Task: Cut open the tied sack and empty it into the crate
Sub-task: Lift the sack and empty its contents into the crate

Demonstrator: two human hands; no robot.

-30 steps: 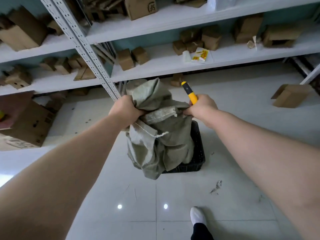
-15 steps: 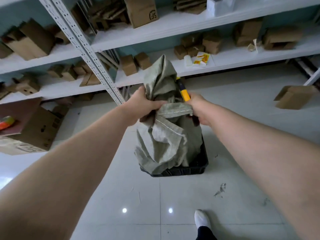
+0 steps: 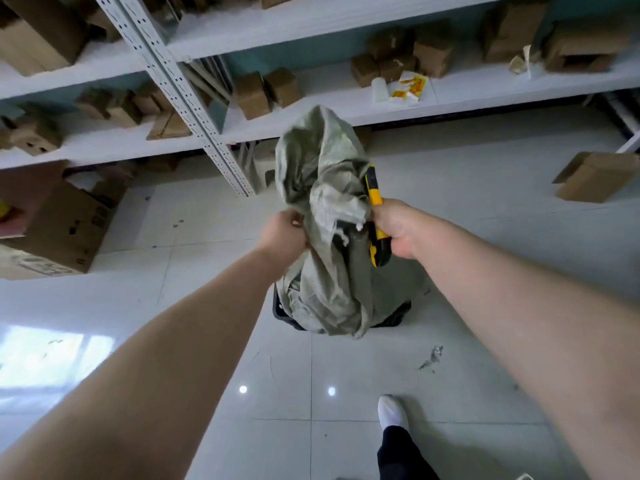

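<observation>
- The grey-green woven sack is held up between both hands, straight over the black crate on the tiled floor.
- The sack's top folds stand above the hands. Its lower end hangs down onto the crate, so only the crate's dark edges show at either side.
- The left hand is on the sack's left side, fingers curled into a bunch of the fabric.
- The right hand is against the sack's right side, fist wrapped round a yellow and black utility knife. The knife's upper end sticks up past the knuckles beside the cloth.
- Whether the right hand also pinches the fabric cannot be told.
- Frayed white threads hang from the sack between the hands.
- Behind are white shelves carrying cardboard boxes.
- A white-socked foot stands on the floor near the crate.
</observation>
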